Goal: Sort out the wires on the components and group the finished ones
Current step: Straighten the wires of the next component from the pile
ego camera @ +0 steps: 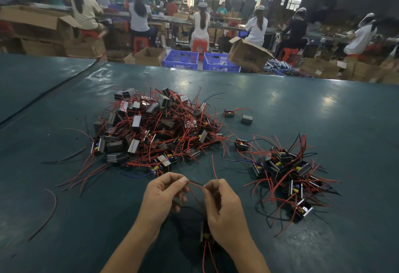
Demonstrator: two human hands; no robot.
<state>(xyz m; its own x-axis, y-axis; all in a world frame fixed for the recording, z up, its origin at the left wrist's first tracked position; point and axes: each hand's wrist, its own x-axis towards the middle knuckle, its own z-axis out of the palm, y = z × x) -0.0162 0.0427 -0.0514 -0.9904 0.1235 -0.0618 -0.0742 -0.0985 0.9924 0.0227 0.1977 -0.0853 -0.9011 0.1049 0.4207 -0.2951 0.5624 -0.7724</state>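
My left hand [164, 195] and my right hand [220, 203] pinch a thin red wire [195, 184] stretched between their fingertips. The wire runs down to a small dark component [205, 235] with a yellow part, lying on the table under my right wrist and partly hidden. A big tangled heap of components [151, 130] with red and black wires lies beyond my hands. To the right is a smaller group of components [289, 175].
The green table [64, 121] also holds two stray components [237, 115], another single one [241, 143] and a loose dark red wire [50, 210] at the left. Beyond the far edge stand blue crates [181, 59], cardboard boxes and several seated people.
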